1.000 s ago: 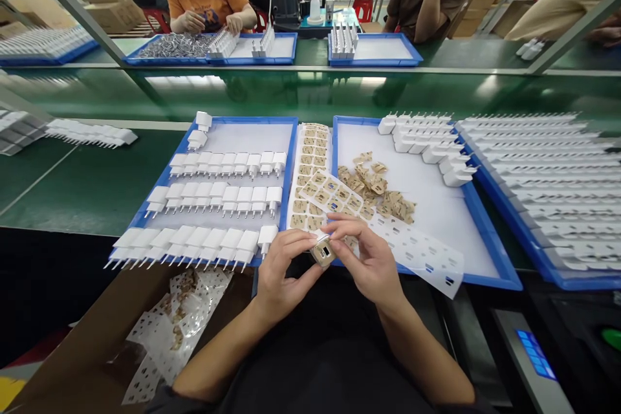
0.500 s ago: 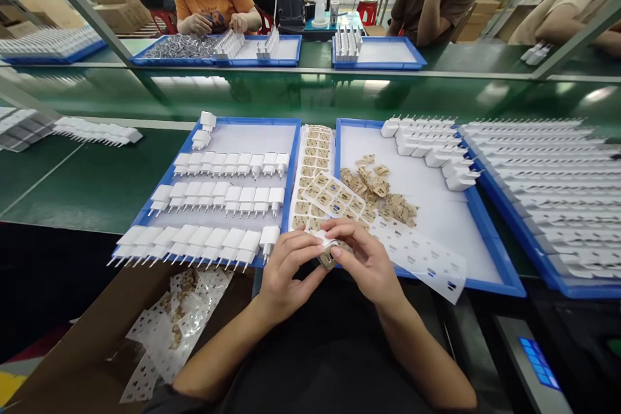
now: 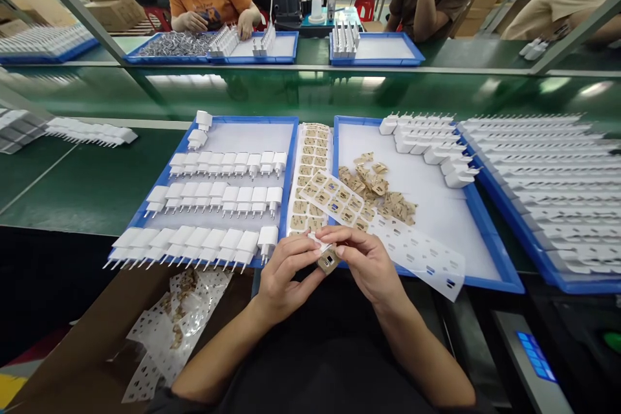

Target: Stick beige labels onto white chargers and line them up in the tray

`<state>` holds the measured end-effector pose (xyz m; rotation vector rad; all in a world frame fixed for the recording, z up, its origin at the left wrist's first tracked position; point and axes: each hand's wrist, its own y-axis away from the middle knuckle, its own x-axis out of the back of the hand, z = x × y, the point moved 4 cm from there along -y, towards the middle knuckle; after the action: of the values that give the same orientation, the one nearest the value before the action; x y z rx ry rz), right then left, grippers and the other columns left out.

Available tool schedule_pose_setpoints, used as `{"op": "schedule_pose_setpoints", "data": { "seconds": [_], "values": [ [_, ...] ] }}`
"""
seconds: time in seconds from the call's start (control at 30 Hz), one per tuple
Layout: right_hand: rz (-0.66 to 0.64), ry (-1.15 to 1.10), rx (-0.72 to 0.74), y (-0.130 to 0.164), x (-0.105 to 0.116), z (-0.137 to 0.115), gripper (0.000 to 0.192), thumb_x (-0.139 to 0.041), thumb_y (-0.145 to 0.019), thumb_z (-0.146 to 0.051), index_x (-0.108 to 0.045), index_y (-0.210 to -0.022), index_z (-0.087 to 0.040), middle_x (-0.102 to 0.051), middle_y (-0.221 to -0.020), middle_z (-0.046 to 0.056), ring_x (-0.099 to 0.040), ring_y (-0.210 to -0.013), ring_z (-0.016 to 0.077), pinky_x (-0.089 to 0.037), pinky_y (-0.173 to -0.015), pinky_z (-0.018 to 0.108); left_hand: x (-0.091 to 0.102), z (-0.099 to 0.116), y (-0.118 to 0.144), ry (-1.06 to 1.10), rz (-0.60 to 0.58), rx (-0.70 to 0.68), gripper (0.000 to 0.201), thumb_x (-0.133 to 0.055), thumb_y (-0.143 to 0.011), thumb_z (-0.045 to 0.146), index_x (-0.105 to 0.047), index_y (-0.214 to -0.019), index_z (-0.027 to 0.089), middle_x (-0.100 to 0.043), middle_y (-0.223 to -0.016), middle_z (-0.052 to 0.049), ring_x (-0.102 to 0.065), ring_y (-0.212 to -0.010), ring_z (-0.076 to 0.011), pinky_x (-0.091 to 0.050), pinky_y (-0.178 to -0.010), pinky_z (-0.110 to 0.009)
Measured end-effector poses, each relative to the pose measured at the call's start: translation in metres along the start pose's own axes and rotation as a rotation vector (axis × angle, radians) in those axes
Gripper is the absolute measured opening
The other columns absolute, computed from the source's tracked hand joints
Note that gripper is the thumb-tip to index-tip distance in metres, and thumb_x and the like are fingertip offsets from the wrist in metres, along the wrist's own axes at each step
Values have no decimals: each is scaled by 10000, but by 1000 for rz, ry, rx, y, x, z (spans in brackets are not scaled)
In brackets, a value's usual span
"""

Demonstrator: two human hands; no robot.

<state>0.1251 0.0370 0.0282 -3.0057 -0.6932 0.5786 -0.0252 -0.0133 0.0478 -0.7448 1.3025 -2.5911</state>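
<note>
My left hand (image 3: 284,272) and my right hand (image 3: 363,259) meet in front of me over my lap, both pinching one small white charger plug (image 3: 326,257) with a tan film on its end face. Just beyond my fingers lies a label sheet (image 3: 334,197) of tan stickers, overlapping a longer sticker sheet (image 3: 310,168) between the two trays. The left blue tray (image 3: 291,142) holds three rows of white plugs (image 3: 218,197). In the right blue tray (image 3: 490,252) lie a heap of peeled tan stickers (image 3: 378,191) and a row of plugs (image 3: 427,142).
A used white backing sheet (image 3: 422,255) hangs over the right tray's front edge. Discarded backing sheets (image 3: 169,323) fill a cardboard box at lower left. Rows of plugs (image 3: 548,168) crowd the far right. Behind the green conveyor (image 3: 291,94), other people work at blue trays (image 3: 373,52).
The plug has turned in my fingers, and both hands have shifted slightly around it. Nothing else on the table has moved.
</note>
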Motion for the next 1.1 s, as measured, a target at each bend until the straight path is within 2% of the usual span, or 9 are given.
{"op": "schedule_pose_setpoints", "data": {
  "seconds": [0.17,0.3,0.37,0.5,0.57,0.63,0.8,0.97,1.1],
  "values": [
    [-4,34,26,1,0,-4,230,-648,-914,-184,-802,-1013,-323,-781,-1133,0,-687,-1170,208,-524,-1060,368,1,-2,0,18,4,28,336,-748,-857,104,-619,-1153,197,-715,-1034,-75,-707,-1009,-187,-622,-936,-381],
    [-35,243,49,2,0,-12,240,-625,-949,-211,-731,-1144,-302,-771,-1181,28,-688,-1181,225,-545,-1034,405,2,-5,2,64,-10,79,372,-762,-845,110,-615,-1173,206,-707,-1050,-77,-704,-1017,-196,-619,-925,-379],
    [-4,423,153,3,1,-20,182,-635,-952,-190,-705,-1088,-290,-780,-1138,29,-670,-1209,225,-529,-1051,416,2,-6,4,67,-22,99,383,-761,-846,113,-613,-1184,215,-704,-1057,-77,-699,-1027,-202,-614,-919,-380],
    [-14,757,559,7,-2,-38,181,-652,-909,-91,-675,-993,-250,-761,-1102,59,-655,-1175,243,-534,-1019,434,1,-4,6,108,-33,165,390,-779,-836,131,-607,-1178,206,-695,-1059,-82,-688,-1029,-204,-604,-900,-363],
    [-51,804,699,10,-1,-42,178,-664,-892,-88,-677,-992,-235,-735,-1027,70,-658,-1107,248,-558,-957,426,-1,-1,5,154,-49,181,378,-783,-836,144,-607,-1167,196,-695,-1052,-83,-690,-1012,-197,-602,-893,-353],
    [-61,811,744,12,2,-43,162,-671,-887,-98,-681,-983,-229,-701,-964,66,-657,-1034,244,-572,-896,413,-3,3,4,186,-67,195,358,-785,-840,163,-609,-1151,189,-697,-1041,-82,-693,-992,-189,-603,-879,-339],
    [8,725,646,15,8,-38,219,-664,-888,-89,-685,-1021,-262,-676,-976,59,-666,-982,242,-567,-874,426,-4,7,-2,109,-35,132,342,-769,-848,138,-613,-1149,184,-708,-1027,-89,-705,-978,-193,-612,-860,-342],
    [0,597,477,15,9,-32,368,-682,-867,-84,-657,-1163,-301,-714,-1093,58,-681,-1045,247,-560,-919,419,-2,10,-6,17,20,27,341,-770,-836,111,-618,-1129,197,-725,-989,-75,-724,-980,-205,-635,-864,-369],
    [8,588,384,14,7,-33,257,-680,-873,-103,-687,-1054,-285,-723,-1071,46,-685,-1024,223,-549,-926,384,-3,13,-6,-54,-2,-37,347,-766,-830,79,-625,-1129,184,-737,-991,-67,-725,-1007,-205,-643,-893,-378]
  ]
}}
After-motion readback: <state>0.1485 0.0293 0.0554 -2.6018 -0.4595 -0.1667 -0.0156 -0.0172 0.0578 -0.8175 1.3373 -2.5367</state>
